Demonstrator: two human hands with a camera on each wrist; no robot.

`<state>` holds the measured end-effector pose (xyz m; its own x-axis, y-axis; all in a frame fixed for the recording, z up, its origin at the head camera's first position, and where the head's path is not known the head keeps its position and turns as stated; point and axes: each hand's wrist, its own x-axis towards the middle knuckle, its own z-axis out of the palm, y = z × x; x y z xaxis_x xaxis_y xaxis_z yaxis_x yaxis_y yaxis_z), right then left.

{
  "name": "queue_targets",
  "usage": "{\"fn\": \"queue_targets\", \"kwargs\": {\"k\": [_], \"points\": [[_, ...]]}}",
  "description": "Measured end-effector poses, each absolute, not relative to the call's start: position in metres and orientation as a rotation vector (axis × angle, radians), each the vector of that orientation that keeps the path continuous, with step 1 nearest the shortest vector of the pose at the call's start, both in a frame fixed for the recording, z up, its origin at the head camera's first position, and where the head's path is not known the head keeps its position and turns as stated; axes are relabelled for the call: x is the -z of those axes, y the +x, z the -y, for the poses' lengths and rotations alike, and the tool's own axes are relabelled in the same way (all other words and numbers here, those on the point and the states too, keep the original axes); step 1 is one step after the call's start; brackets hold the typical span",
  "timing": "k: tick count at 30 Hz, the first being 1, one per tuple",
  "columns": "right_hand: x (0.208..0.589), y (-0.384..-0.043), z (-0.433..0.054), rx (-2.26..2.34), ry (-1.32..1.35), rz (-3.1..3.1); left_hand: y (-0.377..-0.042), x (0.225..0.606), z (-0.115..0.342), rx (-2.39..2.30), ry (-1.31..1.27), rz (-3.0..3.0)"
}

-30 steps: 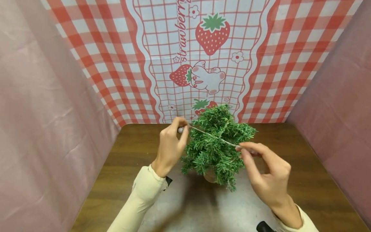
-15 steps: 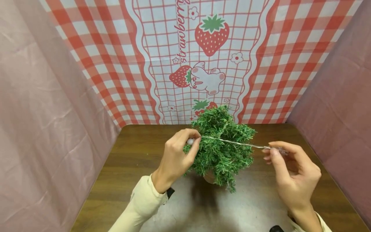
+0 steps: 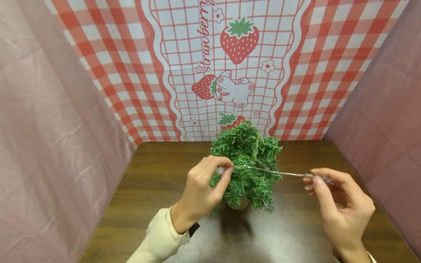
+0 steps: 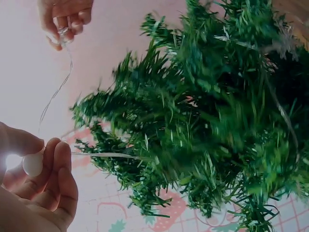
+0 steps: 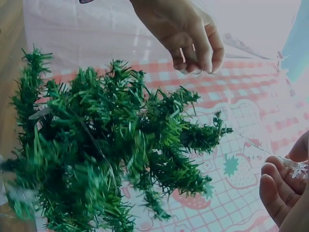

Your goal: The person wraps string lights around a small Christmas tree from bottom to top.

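A small green artificial Christmas tree [image 3: 245,164] stands in the middle of the table. My left hand [image 3: 207,186], at its left side, pinches a clear string of fairy lights [image 3: 279,172] between thumb and fingers. A white ball [image 4: 33,164] on the string sits just behind those fingertips. My right hand [image 3: 345,208], off to the right of the tree, pinches the string beside a clear snowflake-shaped piece [image 5: 300,169]. The span between the hands crosses in front of the tree. From the left hand, more wire [image 4: 108,155] runs into the branches, where another snowflake [image 4: 286,44] hangs.
The brown wooden table [image 3: 148,175] ends at a red-and-white checked backdrop [image 3: 121,47] with strawberry prints. Pink curtains [image 3: 49,128] close off both sides. The tree's round base [image 3: 237,203] shows below the branches.
Both hands have moved right and toward the front edge, the right hand farther, so the span of string between them has lengthened. The tree has shifted slightly, its branches swinging left.
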<state>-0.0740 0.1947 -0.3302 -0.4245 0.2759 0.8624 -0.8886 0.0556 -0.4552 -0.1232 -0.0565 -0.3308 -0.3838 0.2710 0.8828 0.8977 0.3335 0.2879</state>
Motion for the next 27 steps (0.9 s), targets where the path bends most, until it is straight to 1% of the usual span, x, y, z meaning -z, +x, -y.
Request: {"fn": "queue_targets", "kwargs": {"k": [6, 13, 16, 21, 27], "points": [[0.330, -0.069, -0.192, -1.578, 0.716, 1.401, -0.110, 0.333, 0.070, 1.076, -1.032, 1.807], [0.345, -0.070, -0.204, -1.587, 0.719, 1.456, -0.098, 0.350, 0.078, 0.993, -1.165, 1.797], [0.352, -0.070, -0.212, -1.605, 0.688, 1.483, -0.093, 0.359, 0.074, 0.943, -1.199, 1.837], [0.354, -0.074, -0.218, -1.644, 0.662, 1.494, -0.087, 0.371, 0.062, 0.803, -1.213, 1.920], [0.354, -0.081, -0.231, -1.679, 0.618, 1.486, -0.085, 0.376, 0.048, 0.702, -1.220, 1.939]]}}
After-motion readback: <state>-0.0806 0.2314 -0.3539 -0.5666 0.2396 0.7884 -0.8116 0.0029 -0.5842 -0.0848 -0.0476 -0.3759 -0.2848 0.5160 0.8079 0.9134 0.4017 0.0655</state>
